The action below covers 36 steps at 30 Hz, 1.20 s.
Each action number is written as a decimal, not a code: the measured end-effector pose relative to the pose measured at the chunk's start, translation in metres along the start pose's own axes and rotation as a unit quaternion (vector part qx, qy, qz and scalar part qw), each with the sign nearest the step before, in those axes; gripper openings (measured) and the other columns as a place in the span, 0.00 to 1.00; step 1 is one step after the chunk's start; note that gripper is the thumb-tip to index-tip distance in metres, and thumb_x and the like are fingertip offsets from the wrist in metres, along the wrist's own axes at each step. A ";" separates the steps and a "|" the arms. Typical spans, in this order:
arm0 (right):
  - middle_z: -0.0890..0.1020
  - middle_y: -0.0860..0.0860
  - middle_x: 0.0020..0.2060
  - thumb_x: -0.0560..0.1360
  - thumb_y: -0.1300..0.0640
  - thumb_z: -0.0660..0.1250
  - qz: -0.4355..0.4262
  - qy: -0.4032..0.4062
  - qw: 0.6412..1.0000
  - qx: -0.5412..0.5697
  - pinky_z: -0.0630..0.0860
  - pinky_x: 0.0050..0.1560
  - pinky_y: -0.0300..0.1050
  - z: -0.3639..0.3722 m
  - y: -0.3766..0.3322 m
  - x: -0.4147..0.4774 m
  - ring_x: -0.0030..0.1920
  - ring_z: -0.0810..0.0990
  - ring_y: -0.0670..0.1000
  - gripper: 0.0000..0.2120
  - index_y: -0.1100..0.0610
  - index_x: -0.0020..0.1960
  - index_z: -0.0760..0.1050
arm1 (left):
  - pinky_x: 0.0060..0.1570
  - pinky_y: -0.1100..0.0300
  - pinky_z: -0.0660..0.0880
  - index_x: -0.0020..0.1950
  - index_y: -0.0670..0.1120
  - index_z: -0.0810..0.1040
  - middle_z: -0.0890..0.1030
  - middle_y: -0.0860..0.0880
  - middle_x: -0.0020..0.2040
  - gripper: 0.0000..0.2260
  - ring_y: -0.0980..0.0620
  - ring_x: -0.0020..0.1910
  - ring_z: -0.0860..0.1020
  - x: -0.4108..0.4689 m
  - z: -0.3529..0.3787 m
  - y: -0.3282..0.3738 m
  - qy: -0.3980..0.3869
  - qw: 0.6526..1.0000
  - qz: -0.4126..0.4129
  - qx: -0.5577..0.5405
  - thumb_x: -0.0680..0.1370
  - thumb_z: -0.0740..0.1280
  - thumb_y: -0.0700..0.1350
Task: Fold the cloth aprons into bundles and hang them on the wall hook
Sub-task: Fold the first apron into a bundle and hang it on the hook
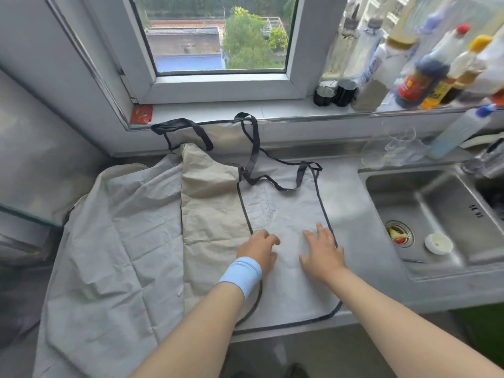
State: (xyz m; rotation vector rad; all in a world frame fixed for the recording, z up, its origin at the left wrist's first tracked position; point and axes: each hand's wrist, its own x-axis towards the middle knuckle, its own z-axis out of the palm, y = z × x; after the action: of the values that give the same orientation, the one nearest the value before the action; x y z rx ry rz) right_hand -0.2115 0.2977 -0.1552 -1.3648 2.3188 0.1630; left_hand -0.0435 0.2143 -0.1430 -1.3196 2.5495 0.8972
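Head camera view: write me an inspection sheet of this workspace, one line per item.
Surface: steel counter under a window, largely draped in cloth.
Job's things: grey apron with dark trim spread flat, its straps loose toward the sill; beige apron and another grey cloth lie crumpled to its left. No wall hook seen.
Clutter: bottles on the sill; white cap and food scraps in the sink.
Grippers: left hand, blue wristband, and right hand both press flat on the grey apron.
Cables: nothing seen.
Surroundings: window showing trees and rooftops.
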 end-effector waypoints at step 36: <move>0.74 0.57 0.66 0.69 0.61 0.74 0.277 -0.037 0.761 0.586 0.73 0.53 0.43 -0.015 0.063 -0.045 0.59 0.78 0.58 0.35 0.55 0.73 0.66 | 0.52 0.59 0.75 0.66 0.57 0.72 0.78 0.55 0.58 0.20 0.52 0.54 0.78 -0.041 0.072 0.104 0.014 0.955 -0.150 -0.257 0.75 0.67 0.48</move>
State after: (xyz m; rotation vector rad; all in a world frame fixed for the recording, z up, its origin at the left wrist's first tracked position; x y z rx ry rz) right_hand -0.2517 0.3612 -0.1303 -0.0275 1.9611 -0.8979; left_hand -0.1104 0.3296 -0.1398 -1.7966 2.1146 1.5412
